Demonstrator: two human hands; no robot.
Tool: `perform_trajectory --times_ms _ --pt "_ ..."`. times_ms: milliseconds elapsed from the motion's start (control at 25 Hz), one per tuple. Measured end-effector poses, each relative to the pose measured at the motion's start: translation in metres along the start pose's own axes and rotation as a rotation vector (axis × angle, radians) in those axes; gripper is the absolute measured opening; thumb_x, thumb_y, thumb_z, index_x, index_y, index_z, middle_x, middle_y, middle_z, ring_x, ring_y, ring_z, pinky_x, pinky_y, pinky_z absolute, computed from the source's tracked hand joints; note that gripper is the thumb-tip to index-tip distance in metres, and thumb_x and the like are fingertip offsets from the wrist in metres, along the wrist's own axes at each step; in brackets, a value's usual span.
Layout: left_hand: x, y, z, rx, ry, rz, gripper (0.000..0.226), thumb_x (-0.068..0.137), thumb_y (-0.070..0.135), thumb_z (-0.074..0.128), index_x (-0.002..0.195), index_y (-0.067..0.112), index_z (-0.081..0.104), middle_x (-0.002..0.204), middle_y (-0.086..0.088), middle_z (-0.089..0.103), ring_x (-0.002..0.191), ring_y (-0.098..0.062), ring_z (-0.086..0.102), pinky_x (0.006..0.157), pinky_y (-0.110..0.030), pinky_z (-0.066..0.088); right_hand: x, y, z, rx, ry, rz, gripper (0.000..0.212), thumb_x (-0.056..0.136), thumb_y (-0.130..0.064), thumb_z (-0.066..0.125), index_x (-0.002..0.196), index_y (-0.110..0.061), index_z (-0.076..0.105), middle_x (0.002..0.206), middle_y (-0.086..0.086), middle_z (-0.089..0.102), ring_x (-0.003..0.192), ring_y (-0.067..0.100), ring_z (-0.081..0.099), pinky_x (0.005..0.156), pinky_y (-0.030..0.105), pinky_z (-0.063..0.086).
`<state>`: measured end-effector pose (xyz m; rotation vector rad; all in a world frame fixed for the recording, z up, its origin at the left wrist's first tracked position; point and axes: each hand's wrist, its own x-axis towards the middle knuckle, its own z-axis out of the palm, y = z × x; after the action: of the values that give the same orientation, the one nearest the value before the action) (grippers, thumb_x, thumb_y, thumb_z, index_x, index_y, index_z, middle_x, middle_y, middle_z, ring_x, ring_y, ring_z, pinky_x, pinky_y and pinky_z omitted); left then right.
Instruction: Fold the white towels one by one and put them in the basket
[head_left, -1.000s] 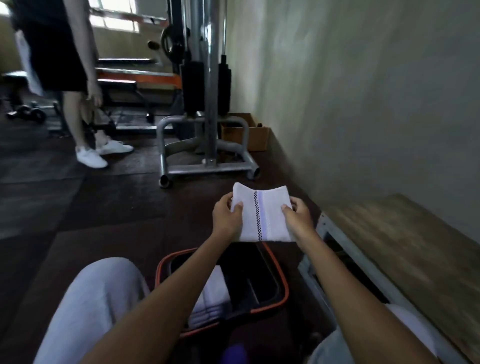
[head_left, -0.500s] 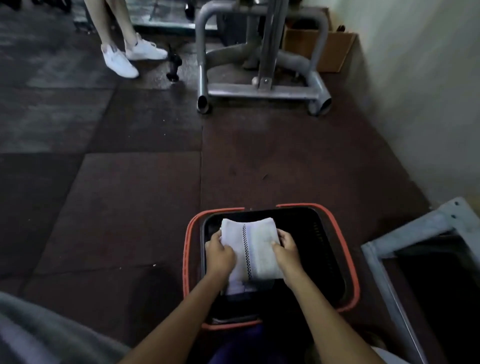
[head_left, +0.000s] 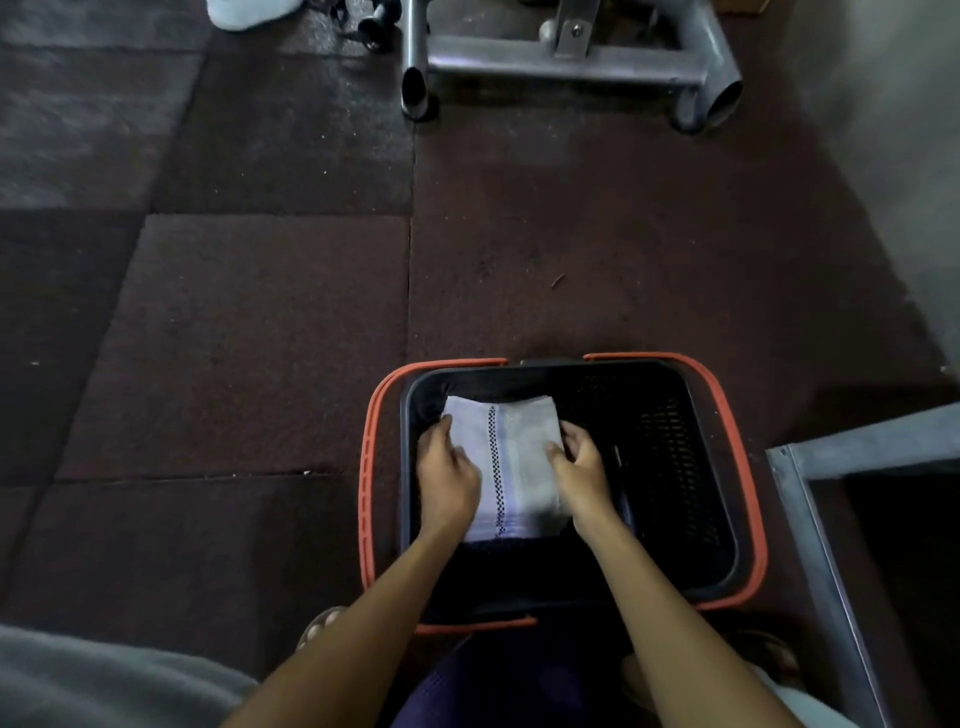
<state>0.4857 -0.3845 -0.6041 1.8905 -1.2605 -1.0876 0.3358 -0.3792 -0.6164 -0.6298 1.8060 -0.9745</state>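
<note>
Lowered deeper than before, the folded towel (head_left: 511, 457) sits at the basket's (head_left: 748, 519) 9 o'clock side; left hand (head_left: 447, 483) and right hand (head_left: 579, 475) pinch its edges, with only the release seemingly left.

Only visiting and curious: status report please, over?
Left hand and right hand hold the folded towel by its sides. Towel low inside the basket, left part. Nothing in the way.

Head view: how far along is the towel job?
Done: one folded towel is down inside the basket, left side. In hand: left hand and right hand both hold its edges, not yet released. Left: let go; no unfolded towels in view, so remaining count unknown.
</note>
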Motion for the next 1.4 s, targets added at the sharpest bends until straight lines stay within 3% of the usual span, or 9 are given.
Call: perform_trajectory --times_ms 400,520,600,760,960,1120,1200,1280,1400 --pt "0.005 -0.007 0.005 0.048 -0.053 -0.06 0.046 0.092 0.004 0.044 0.138 0.008 0.041 0.142 -0.013 0.042 0.132 -0.022 0.038 0.108 -0.027 0.028 0.003 0.01 -0.002 -0.168 0.005 -0.077 0.04 0.09 -0.01 0.056 0.129 -0.009 0.048 0.132 0.014 0.055 0.117 0.023 0.054 0.091 0.024 0.04" --pt "-0.002 -0.008 0.007 0.164 -0.022 0.154 0.049 0.095 0.011 0.042 0.143 0.007 0.033 0.152 -0.014 0.028 0.143 -0.021 0.021 0.114 -0.027 0.018 -0.005 0.004 -0.002 -0.88 0.164 -0.56 0.044 0.087 -0.022 0.054 0.13 -0.011 0.048 0.135 0.012 0.051 0.116 0.027 0.05 0.093 0.036 0.041" --pt "-0.004 -0.016 0.011 0.429 -0.087 0.315 0.052 0.098 0.022 0.034 0.147 0.01 0.024 0.157 -0.009 0.016 0.146 -0.021 0.009 0.117 -0.035 0.011 -0.001 0.006 -0.001 -1.105 0.152 -0.81 0.044 0.085 -0.029 0.047 0.126 -0.013 0.051 0.132 0.009 0.056 0.114 0.025 0.055 0.091 0.037 0.04" --pt "0.008 -0.027 0.022 0.749 -0.237 0.227 0.057 0.099 0.035 0.017 0.151 0.017 0.002 0.159 -0.003 -0.006 0.146 -0.017 -0.009 0.117 -0.036 -0.004 0.016 0.021 0.006 -1.269 -0.028 -0.664 0.06 0.086 -0.044 0.035 0.128 -0.006 0.053 0.134 0.012 0.056 0.123 0.025 0.054 0.097 0.043 0.047" --pt "0.018 -0.041 0.034 0.828 -0.262 0.206 0.061 0.096 0.039 0.01 0.15 0.016 -0.005 0.158 -0.003 -0.015 0.145 -0.017 -0.015 0.115 -0.04 -0.007 0.032 0.043 0.017 -1.293 -0.06 -0.59 0.068 0.089 -0.047 0.025 0.143 -0.007 0.033 0.152 0.01 0.033 0.14 0.023 0.032 0.112 0.045 0.013" --pt "0.022 -0.03 0.034 0.832 -0.365 0.137 0.06 0.098 0.038 0.014 0.149 0.016 -0.009 0.157 -0.002 -0.02 0.143 -0.017 -0.021 0.115 -0.043 -0.009 0.034 0.032 0.015 -1.332 -0.12 -0.53 0.077 0.085 -0.053 0.009 0.148 -0.01 0.018 0.158 0.006 0.018 0.146 0.02 0.014 0.115 0.044 0.001" --pt "0.023 -0.011 0.022 0.854 -0.472 0.088 0.061 0.098 0.038 0.017 0.15 0.015 -0.006 0.158 -0.004 -0.016 0.144 -0.021 -0.017 0.116 -0.045 -0.002 0.024 0.016 0.008 -1.385 -0.201 -0.483 0.088 0.076 -0.058 -0.005 0.15 -0.012 0.007 0.16 0.004 0.007 0.147 0.018 0.003 0.117 0.044 -0.003" --pt "0.02 0.013 0.001 0.849 -0.484 0.142 0.057 0.096 0.035 0.026 0.146 0.009 0.016 0.157 -0.012 0.008 0.145 -0.028 0.004 0.114 -0.049 0.015 0.005 -0.009 -0.002 -1.4 -0.221 -0.474 0.089 0.076 -0.061 -0.005 0.15 -0.013 0.008 0.159 0.004 0.009 0.147 0.02 0.005 0.117 0.044 0.001" --pt "0.0 0.061 -0.034 0.866 -0.339 0.323 0.038 0.093 0.033 0.036 0.12 0.009 0.047 0.133 -0.013 0.046 0.127 -0.03 0.039 0.101 -0.047 0.033 -0.035 -0.057 -0.025 -1.346 -0.1 -0.496 0.06 0.09 -0.05 0.033 0.14 -0.017 0.034 0.146 0.007 0.038 0.134 0.025 0.034 0.109 0.041 0.025"
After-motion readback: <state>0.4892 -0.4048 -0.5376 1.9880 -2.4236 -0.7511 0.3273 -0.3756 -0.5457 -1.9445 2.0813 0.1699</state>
